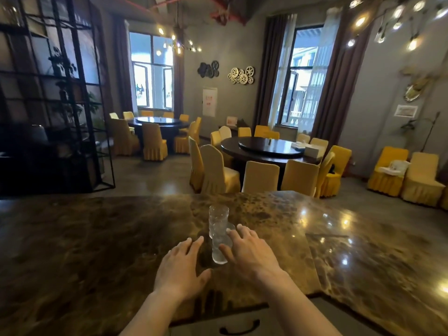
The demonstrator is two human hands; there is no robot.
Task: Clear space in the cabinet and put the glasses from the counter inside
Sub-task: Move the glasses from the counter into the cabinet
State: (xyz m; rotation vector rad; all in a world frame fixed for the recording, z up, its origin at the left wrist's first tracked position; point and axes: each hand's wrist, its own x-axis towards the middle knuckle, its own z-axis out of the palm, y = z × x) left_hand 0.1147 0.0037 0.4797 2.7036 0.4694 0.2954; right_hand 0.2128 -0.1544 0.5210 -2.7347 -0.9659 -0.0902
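a: where do things stand?

b: low in the centre of the frame, the glasses (219,235) stand on the counter (97,238), a dark marbled stone top. they look like clear tumblers stacked into columns, one taller behind and another nearer. how many there are, i can't tell; the glass blurs together.

a: and the hands?

b: both are spread and grasping nothing. the left hand (180,267) is just left of the near stack with its fingers apart, not touching so far as i can see. the right hand (249,253) is just right of it, with a fingertip or two against the glass or very close to it.

a: so what could go wrong?

b: i'd guess toppling first. a tall, narrow column of smooth glass on polished stone will tip if one hand pushes before the other braces it. squeezing only the lower tumbler could leave the upper ones to slide off when lifted.

a: anything else?

b: the two stacks stand close, so moving one may knock the other. and the cabinet isn't clearly in view; only a dark handle (238,329) shows at the bottom edge, below the counter lip. if space inside isn't cleared, carrying a full stack down there risks a clash.
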